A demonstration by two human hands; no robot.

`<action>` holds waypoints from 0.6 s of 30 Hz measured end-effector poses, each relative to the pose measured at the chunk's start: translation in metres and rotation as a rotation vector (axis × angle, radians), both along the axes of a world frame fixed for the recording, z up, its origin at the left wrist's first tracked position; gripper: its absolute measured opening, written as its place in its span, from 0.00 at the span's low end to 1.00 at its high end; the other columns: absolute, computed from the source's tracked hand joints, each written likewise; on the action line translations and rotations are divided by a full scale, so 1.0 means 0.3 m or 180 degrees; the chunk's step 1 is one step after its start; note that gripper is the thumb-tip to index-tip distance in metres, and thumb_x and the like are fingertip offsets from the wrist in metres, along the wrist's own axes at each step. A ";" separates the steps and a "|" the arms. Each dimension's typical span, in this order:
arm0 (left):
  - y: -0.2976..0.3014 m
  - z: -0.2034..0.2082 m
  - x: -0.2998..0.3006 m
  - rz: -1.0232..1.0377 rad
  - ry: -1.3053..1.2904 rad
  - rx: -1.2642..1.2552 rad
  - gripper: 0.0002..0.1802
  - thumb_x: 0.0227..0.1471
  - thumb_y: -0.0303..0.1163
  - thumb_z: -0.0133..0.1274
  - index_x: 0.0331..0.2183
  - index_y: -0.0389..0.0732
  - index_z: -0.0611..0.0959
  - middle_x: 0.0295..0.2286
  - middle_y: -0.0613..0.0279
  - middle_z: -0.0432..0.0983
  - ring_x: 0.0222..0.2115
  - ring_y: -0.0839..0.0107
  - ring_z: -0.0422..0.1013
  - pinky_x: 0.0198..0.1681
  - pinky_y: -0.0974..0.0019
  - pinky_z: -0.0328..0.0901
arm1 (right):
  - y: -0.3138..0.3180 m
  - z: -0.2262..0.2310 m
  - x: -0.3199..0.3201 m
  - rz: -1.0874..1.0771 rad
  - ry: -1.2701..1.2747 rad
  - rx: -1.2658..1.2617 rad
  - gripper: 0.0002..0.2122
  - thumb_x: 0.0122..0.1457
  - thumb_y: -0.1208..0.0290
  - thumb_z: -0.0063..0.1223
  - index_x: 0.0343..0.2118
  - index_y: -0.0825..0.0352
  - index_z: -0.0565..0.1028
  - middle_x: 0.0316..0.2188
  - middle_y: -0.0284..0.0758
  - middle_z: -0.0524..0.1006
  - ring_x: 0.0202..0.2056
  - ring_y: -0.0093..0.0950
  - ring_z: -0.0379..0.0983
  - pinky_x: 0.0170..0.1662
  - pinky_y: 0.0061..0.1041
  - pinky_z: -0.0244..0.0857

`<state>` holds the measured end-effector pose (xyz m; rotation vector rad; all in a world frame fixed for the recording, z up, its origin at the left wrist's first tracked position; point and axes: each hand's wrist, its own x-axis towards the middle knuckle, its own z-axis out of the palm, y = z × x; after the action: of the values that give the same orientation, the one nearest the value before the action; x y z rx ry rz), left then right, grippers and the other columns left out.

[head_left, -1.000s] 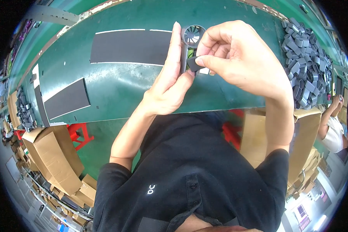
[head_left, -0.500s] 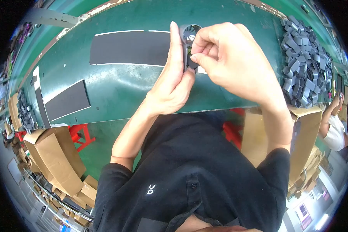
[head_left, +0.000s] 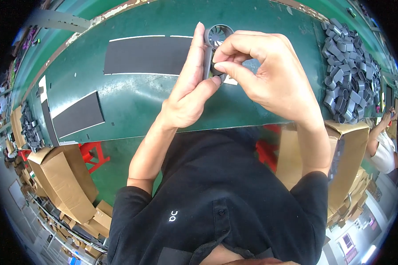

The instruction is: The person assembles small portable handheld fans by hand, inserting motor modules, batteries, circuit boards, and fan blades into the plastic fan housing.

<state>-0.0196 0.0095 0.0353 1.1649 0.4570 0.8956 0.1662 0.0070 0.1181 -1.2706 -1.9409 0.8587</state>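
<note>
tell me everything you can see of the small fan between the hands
The small fan is grey and looks like hard plastic. A round ring with thin blades forms its top, at the end away from the person; a straight, narrow body runs below, mostly covered. The left hand holds it, palm along its left side, thumb near its lower end; the right hand has its fingertips at the middle. It is over the green table; whether it rests there is unclear.

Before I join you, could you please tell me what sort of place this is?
Probably a factory workshop: a long green workbench, a heap of grey parts, and cardboard boxes nearby.
</note>
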 end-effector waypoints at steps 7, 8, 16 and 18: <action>0.003 0.034 0.001 -0.0117 -0.0154 -0.0623 0.53 0.51 0.18 0.42 0.72 0.40 0.35 0.69 0.53 0.46 0.65 0.64 0.53 0.62 0.63 0.58 | -0.019 0.023 -0.002 -0.0141 0.0038 -0.0067 0.04 0.56 0.83 0.61 0.33 0.75 0.78 0.26 0.36 0.79 0.28 0.23 0.77 0.36 0.20 0.72; 0.003 0.033 0.002 -0.0136 -0.0246 -0.0707 0.53 0.51 0.18 0.43 0.72 0.41 0.36 0.68 0.54 0.48 0.63 0.66 0.55 0.59 0.64 0.61 | -0.019 0.022 0.004 -0.0147 0.0042 -0.0065 0.04 0.56 0.83 0.61 0.33 0.75 0.78 0.26 0.36 0.79 0.28 0.23 0.77 0.36 0.20 0.72; -0.007 0.044 0.009 -0.0084 -0.0266 -0.0825 0.53 0.51 0.18 0.43 0.72 0.41 0.36 0.68 0.53 0.48 0.62 0.67 0.56 0.56 0.65 0.63 | -0.013 0.039 0.006 -0.0210 0.0012 -0.0510 0.02 0.58 0.81 0.60 0.32 0.73 0.78 0.25 0.31 0.78 0.27 0.17 0.76 0.31 0.18 0.69; -0.009 0.050 0.010 0.0033 -0.0121 -0.0613 0.53 0.52 0.18 0.42 0.72 0.40 0.36 0.69 0.52 0.45 0.66 0.64 0.52 0.60 0.64 0.61 | -0.015 0.033 0.002 -0.0288 -0.0127 -0.0366 0.03 0.58 0.80 0.61 0.32 0.74 0.78 0.24 0.31 0.78 0.26 0.16 0.75 0.30 0.18 0.68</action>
<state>-0.0165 0.0067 0.0504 0.9690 0.5072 0.8616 0.1669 0.0025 0.1281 -1.4414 -1.8720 0.9164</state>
